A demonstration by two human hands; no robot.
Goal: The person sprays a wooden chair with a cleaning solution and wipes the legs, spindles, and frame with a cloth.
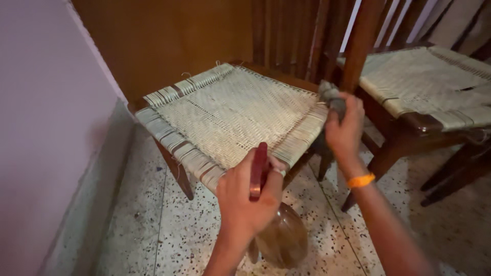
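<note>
Left hand point(245, 197) is gripping a spray bottle point(279, 232): fingers are wrapping closed around the red trigger head point(258, 168), index finger is sitting near the trigger; the clear bottle body is hanging below the hand, over the floor, just in front of the chair's front edge; the contents are looking brownish, cannot tell what they are.

Right hand point(345, 130) is clutching a grey cloth point(330, 97), fingers closed on it; the cloth is bunching out the top of the fist and is pressing against the right rear corner of the woven seat point(230, 115), right beside the dark wooden back post point(360, 43); an orange band point(360, 180) is sitting on that wrist.

The seat is pale cane weave, wrapped strips running along the borders, some strips showing brown; it is sitting on a dark wooden chair frame point(176, 171) with legs on a speckled terrazzo floor point(153, 225).

A second chair point(424, 82) of the same kind is standing to the right, near the first but apart from it; both hands are staying clear of it.

A pale wall point(46, 128) is running along the left; a brown wooden panel point(163, 41) is standing behind the first chair.
</note>
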